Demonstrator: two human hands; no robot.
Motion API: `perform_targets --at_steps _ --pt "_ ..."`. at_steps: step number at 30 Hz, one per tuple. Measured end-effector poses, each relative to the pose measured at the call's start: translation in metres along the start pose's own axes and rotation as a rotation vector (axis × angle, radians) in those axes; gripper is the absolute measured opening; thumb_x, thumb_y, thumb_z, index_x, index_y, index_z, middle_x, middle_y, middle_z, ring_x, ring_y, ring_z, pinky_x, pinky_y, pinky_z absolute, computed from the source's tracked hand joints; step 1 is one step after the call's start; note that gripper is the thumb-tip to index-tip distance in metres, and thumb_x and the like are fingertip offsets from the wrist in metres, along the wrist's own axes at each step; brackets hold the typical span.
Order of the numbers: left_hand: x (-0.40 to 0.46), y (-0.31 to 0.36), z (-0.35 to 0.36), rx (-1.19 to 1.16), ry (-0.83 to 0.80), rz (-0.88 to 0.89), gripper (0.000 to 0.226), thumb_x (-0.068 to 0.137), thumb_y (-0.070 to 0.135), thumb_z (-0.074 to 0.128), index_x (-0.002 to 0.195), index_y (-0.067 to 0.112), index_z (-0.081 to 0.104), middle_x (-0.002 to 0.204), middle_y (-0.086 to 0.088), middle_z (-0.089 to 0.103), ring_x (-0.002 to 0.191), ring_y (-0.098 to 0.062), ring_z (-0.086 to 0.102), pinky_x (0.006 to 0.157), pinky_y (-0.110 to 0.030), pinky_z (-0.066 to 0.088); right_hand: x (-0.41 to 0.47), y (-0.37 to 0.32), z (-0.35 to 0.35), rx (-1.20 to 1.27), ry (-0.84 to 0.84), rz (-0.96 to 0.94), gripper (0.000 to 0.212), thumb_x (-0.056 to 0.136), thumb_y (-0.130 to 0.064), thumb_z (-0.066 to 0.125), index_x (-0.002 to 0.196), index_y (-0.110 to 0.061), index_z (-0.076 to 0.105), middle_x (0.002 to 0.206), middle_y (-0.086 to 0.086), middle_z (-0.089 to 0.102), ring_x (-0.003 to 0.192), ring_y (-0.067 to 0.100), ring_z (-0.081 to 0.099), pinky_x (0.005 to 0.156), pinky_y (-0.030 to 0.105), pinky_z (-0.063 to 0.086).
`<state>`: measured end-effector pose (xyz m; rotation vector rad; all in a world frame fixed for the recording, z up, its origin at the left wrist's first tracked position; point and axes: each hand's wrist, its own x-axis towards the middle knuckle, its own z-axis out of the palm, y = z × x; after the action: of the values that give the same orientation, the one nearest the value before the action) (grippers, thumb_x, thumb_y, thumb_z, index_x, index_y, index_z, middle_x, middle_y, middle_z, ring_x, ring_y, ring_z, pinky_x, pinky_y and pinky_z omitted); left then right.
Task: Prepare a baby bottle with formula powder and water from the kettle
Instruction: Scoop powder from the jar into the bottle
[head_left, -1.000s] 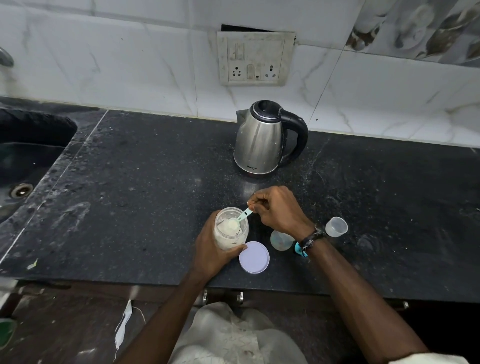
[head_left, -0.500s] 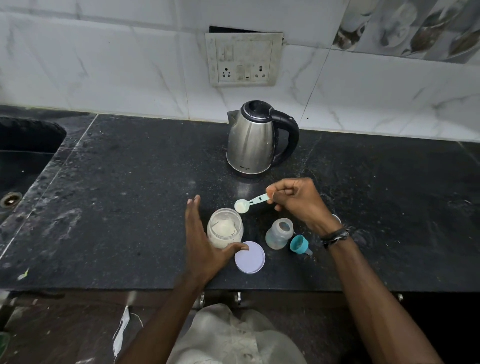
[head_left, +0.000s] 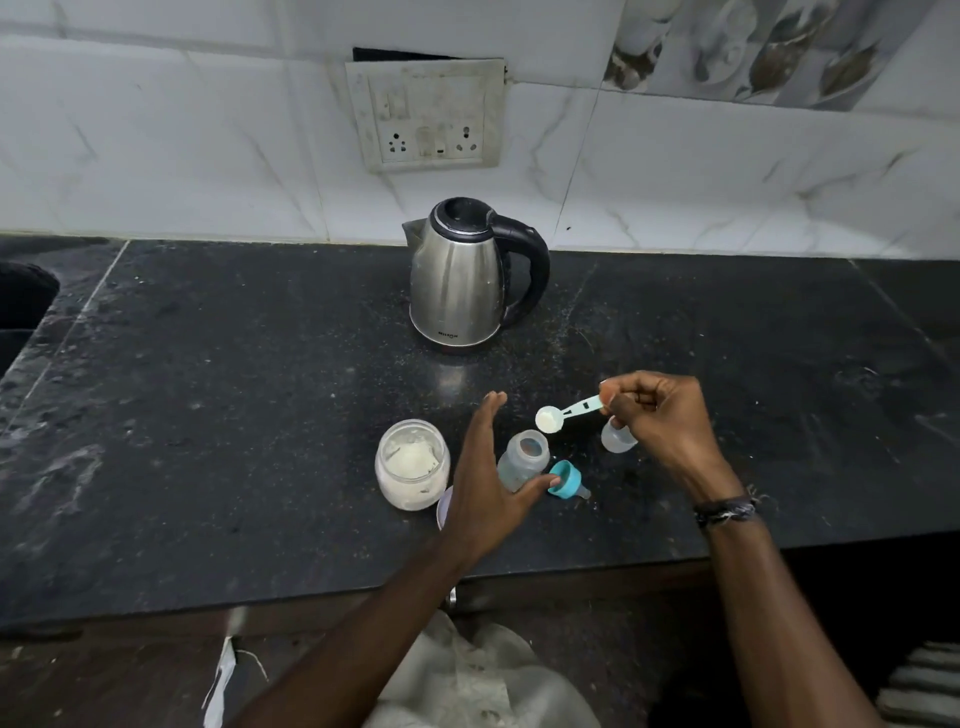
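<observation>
My right hand (head_left: 660, 415) pinches a pale green scoop (head_left: 563, 414) heaped with white powder, held just above and behind the mouth of the small clear baby bottle (head_left: 522, 460). My left hand (head_left: 485, 478) is spread open around the bottle's left side, thumb near its base; I cannot tell whether it touches. The open glass jar of formula powder (head_left: 412, 464) stands to the left. The teal nipple ring (head_left: 566, 480) lies right of the bottle. The steel kettle (head_left: 467, 275) stands behind, lid shut.
A clear bottle cap (head_left: 615, 439) sits under my right hand. The jar's white lid (head_left: 443, 512) lies mostly hidden under my left hand. A sink (head_left: 21, 306) is at far left. A wall socket plate (head_left: 428, 122) is above the kettle. The dark counter's edge (head_left: 311, 592) runs near me.
My left hand let go of the jar and moved right to the bottle. My right hand lifted the filled scoop out of the jar and carried it right, over the bottle.
</observation>
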<state>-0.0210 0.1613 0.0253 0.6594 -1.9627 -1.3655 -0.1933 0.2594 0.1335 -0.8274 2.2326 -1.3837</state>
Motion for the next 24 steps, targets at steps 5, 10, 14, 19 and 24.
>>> perform_targets --at_steps 5,10,14,19,24 --pt "0.007 -0.021 0.014 0.070 -0.105 -0.183 0.108 0.071 0.024 0.091 0.155 0.010 0.025 0.157 -0.008 0.041 0.145 -0.020 0.039 0.119 -0.041 0.034 -0.003 0.007 0.008 -0.063 0.006 0.011 0.008 0.088 -0.004 0.068 0.087 -0.010 0.074 0.075 0.008 0.072 0.059 0.007 0.063 0.056 0.015 0.050" --pt "0.013 -0.029 0.016 0.164 -0.097 -0.197 0.093 0.072 0.027 0.090 0.148 0.007 0.041 0.135 -0.007 0.063 0.124 -0.025 0.060 0.105 -0.045 0.048 -0.003 0.014 0.017 -0.226 0.003 -0.058 0.009 0.087 -0.010 0.070 0.085 -0.018 0.075 0.074 -0.005 0.070 0.064 0.007 0.064 0.062 0.024 0.054" --pt "0.014 -0.032 0.015 0.186 -0.083 -0.147 0.061 0.072 0.034 0.084 0.126 0.017 0.061 0.115 -0.001 0.073 0.105 -0.022 0.069 0.089 -0.046 0.055 -0.006 0.009 0.025 -0.395 0.002 -0.147 0.009 0.087 -0.014 0.071 0.091 -0.021 0.075 0.078 -0.012 0.070 0.066 -0.003 0.061 0.063 0.014 0.048" --pt "0.016 -0.035 0.013 0.193 -0.094 -0.106 0.052 0.072 0.029 0.084 0.119 0.019 0.065 0.107 0.003 0.074 0.096 -0.017 0.070 0.083 -0.044 0.056 -0.010 0.006 0.034 -0.555 -0.043 -0.341 0.015 0.086 -0.016 0.071 0.100 -0.018 0.075 0.093 -0.004 0.075 0.078 0.009 0.067 0.073 0.033 0.057" --pt "0.016 -0.035 0.012 0.207 -0.103 -0.086 0.053 0.072 0.034 0.084 0.119 0.023 0.064 0.108 0.006 0.074 0.097 -0.013 0.070 0.083 -0.042 0.056 -0.012 0.001 0.041 -0.639 -0.067 -0.431 0.014 0.085 -0.014 0.069 0.098 -0.010 0.074 0.087 0.005 0.073 0.076 0.021 0.067 0.070 0.039 0.056"
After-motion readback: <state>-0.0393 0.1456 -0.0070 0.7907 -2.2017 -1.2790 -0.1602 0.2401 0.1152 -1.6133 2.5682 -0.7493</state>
